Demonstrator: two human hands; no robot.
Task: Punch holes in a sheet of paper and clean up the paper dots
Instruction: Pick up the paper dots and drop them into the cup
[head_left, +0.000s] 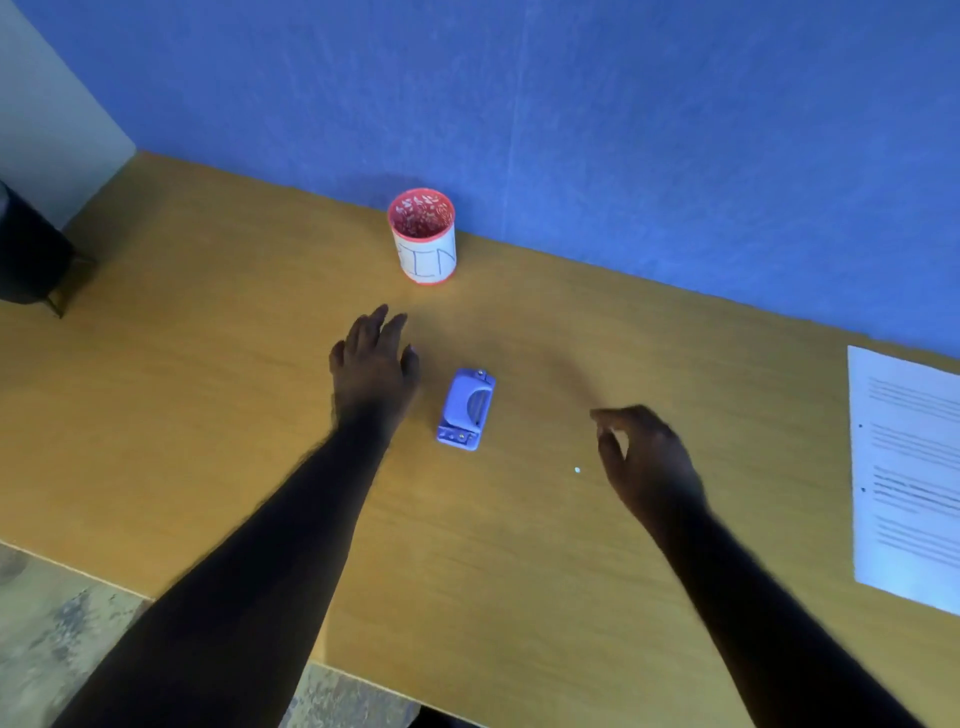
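Wooden tabletop (208, 415): flat, empty left hand (374, 364); pinched right hand (644, 457) could brush away the tiny white paper dot (577, 470).

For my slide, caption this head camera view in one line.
Left hand flat beside the blue hole punch, right hand pinched above a paper dot; punched sheet aside, bin cup behind.

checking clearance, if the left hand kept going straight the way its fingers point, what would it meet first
Probably the red-rimmed cup. The left hand points up and slightly right over bare table, with nothing between. Depth is unclear, so it might pass just left of the cup.
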